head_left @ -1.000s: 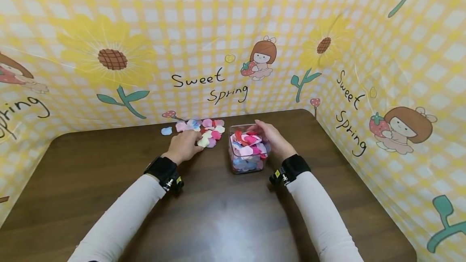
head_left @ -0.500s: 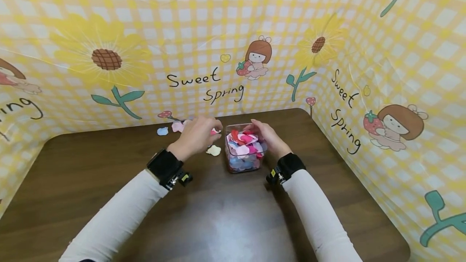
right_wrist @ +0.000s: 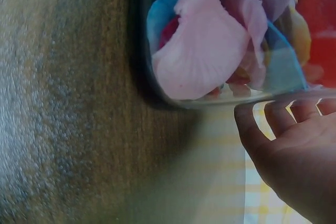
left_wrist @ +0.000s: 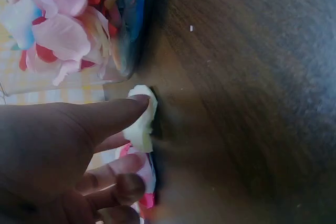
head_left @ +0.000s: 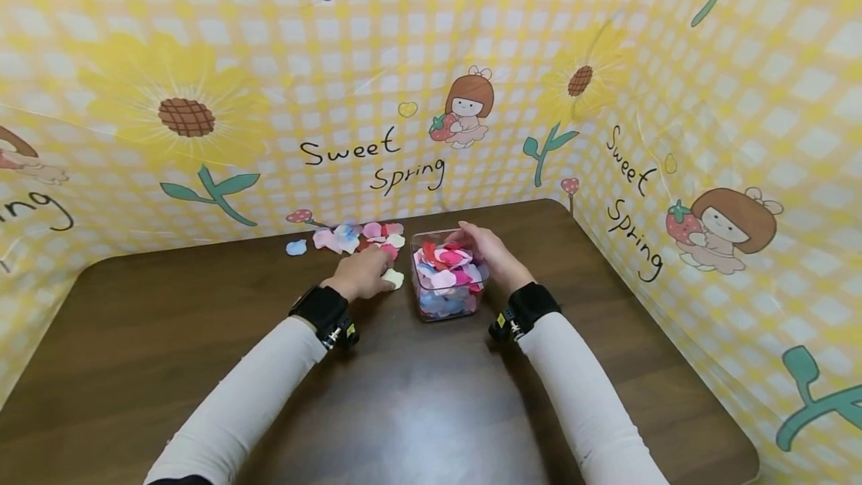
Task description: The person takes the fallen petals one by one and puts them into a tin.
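Note:
A clear square box (head_left: 447, 313) full of fabric flower petals in pink, red, white and blue stands on the brown table. My right hand (head_left: 494, 254) rests against its right side, and in the right wrist view the fingertips (right_wrist: 247, 114) touch the clear wall. Left of the box, my left hand (head_left: 360, 274) is low over the table. Its thumb and index finger pinch a cream petal (left_wrist: 140, 124), with the other fingers bent beneath. A bright pink petal (head_left: 389, 251) shows by the left fingers; the hand hides part of the loose petals behind it.
Several loose petals (head_left: 346, 234) lie along the table's back edge, with a light blue petal (head_left: 296, 247) apart on the left. A yellow checked cloth (head_left: 350, 81) hangs behind and to the right of the brown table (head_left: 417, 410).
My left hand lifted from the petals toward the box, then came back down onto the cream petal. Fewer loose petals lie near the box. My right hand has stayed at the box.

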Demonstrator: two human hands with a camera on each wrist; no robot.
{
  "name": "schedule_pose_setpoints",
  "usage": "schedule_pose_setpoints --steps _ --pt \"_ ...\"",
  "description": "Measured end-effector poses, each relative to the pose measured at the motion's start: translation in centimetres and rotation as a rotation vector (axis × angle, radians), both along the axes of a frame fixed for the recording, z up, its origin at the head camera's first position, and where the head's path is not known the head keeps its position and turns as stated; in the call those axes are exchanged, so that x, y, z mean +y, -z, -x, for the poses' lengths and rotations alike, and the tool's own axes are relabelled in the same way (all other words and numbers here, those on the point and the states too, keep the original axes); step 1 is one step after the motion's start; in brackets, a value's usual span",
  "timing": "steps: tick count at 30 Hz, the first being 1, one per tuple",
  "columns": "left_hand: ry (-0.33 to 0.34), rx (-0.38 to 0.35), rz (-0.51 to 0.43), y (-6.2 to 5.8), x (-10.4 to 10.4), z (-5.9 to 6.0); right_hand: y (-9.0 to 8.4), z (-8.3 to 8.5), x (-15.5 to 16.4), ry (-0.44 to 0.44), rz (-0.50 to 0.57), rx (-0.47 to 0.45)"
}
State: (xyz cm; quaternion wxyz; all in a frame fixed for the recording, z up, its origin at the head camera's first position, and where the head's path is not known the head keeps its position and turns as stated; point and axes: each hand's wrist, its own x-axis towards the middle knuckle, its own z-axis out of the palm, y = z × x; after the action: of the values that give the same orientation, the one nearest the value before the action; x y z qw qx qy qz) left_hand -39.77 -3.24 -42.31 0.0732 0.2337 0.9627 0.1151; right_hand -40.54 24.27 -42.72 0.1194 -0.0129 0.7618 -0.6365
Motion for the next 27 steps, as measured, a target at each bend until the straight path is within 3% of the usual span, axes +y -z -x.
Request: schedule_pose_setpoints --steps 3,7,10,13,16,18,20,22,27 --pt "0.008 0.015 -0.05 0.4 -0.3 0.0 0.1 -0.2 -0.1 0.01 0.0 -0.016" --pt "0.044 0.054 -0.143 -0.6 -0.6 -0.3 0.1 -0.3 -0.1 0.024 0.005 -0.023" --pt "0.044 0.113 -0.238 -2.2 -0.8 -1.0 0.0 -0.2 -0.2 0.015 0.005 -0.024" --pt "0.053 0.246 -0.347 -4.4 -0.5 -1.8 0.0 -0.1 -0.2 0.007 0.002 -0.027" --pt "0.13 0.38 -0.42 -6.3 0.6 -2.9 -0.1 -0.2 -0.1 -0.002 -0.001 -0.024" --pt "0.202 0.419 -0.418 -6.9 1.7 -3.5 -0.1 -0.2 0.0 -0.006 -0.002 -0.018" --pt "0.274 0.393 -0.379 -7.0 2.7 -4.0 -0.1 -0.2 0.0 -0.002 0.01 -0.011" --pt "0.314 0.316 -0.313 -6.8 3.6 -4.4 -0.1 -0.1 0.0 -0.004 0.009 -0.002" --pt "0.332 0.133 -0.169 -6.3 4.4 -4.8 0.1 -0.2 -0.1 0.002 0.016 0.015"
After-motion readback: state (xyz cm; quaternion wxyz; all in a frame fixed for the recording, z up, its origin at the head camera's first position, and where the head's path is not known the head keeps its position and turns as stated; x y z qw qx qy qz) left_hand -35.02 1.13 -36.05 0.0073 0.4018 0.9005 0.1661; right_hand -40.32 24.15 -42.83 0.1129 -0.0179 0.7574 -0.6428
